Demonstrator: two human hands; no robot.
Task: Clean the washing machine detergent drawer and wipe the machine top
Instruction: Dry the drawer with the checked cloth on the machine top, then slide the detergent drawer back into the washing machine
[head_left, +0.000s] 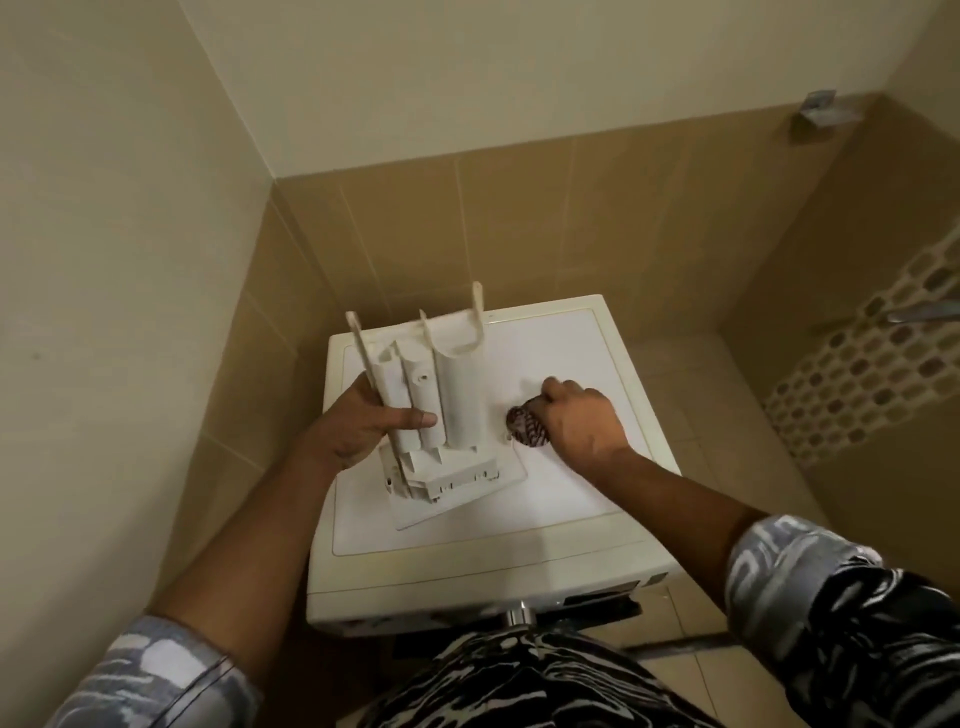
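Head view, looking down: my patterned sleeves (810, 582) enter at the bottom of the shot, bare forearms reaching out over the white washing machine (467, 577), whose metal knob (521, 617) shows at its front edge, nearer to me than either hand. My hands are apart, each one occupied. My left hand (358, 421) is wrapped around the side of the detergent drawer (447, 400), thumb across its ribbed body. The drawer stands on end, its flat front panel down against the machine top (571, 499), its rails pointing up past my fingers. Just to the right of the drawer, my right hand (582, 421) holds a bunched dark patterned cloth (525, 426) down on the top, fingers curled over it. The cloth sits between my two hands, close to the drawer but apart from it. Beyond my hands rise tan wall tiles (467, 234), and high to the right of my right hand a chrome fitting (818, 111) juts from the corner.
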